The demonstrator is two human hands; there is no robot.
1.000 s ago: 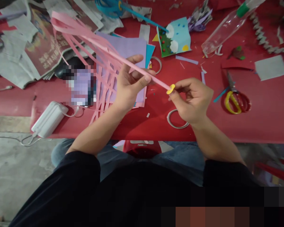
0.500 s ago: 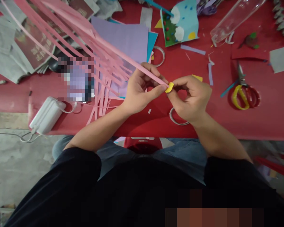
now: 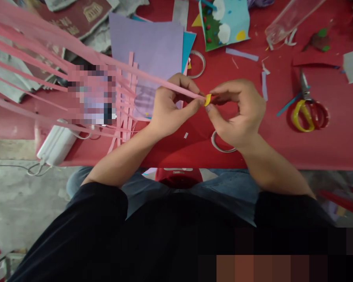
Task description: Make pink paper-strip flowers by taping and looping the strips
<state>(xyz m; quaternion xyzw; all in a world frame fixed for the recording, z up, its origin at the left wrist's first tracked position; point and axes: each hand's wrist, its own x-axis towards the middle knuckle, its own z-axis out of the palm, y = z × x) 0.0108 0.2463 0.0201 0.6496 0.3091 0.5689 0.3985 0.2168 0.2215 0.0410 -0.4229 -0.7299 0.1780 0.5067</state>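
Observation:
My left hand [image 3: 169, 111] is closed around the thin end of a pink paper stick [image 3: 155, 79], with thumb and fingers pinching near its tip. Long pink paper strips [image 3: 26, 47] fan out from the stick's far side towards the upper left. At the tip sits a small curved piece of yellow paper [image 3: 207, 100]. My right hand [image 3: 244, 113] pinches this yellow piece between thumb and index finger, its other fingers curled. The two hands nearly meet over the red table.
Scissors [image 3: 304, 113] with yellow and red handles lie at right, near a clear plastic bottle [image 3: 291, 19]. Tape rolls [image 3: 204, 64] [image 3: 214, 143], purple paper [image 3: 153, 43] and a painted card [image 3: 225, 23] lie around the hands. A white power bank [image 3: 57, 145] is at the left edge.
The pink stick has turned in my hands, and its strips have swung out left and downward. The yellow piece now shows narrower, and both hands have shifted slightly up.

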